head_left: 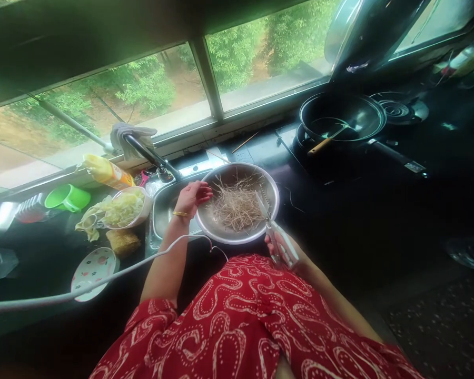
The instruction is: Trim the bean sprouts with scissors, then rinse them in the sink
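A wide metal bowl (204, 225) stands at the edge of the sink, holding a tangled heap of thin, dry-looking pale brown strands (239, 205). My left hand (193, 199) is at the bowl's left rim, fingers loosely curved toward the strands, and nothing shows in it. In my right hand (273, 246) is a pair of scissors (280, 239) with pale handles. Their blades point up over the bowl's right side, slightly apart. Part of my right hand is hidden behind the handles.
Left of the sink (158, 226) are a tub of pale cut vegetable (142, 210), a green mug (68, 198), a yellow bottle (108, 171) and a patterned dish (95, 271). A white cable (134, 267) crosses in front. A wok (342, 113) sits on the stove at right.
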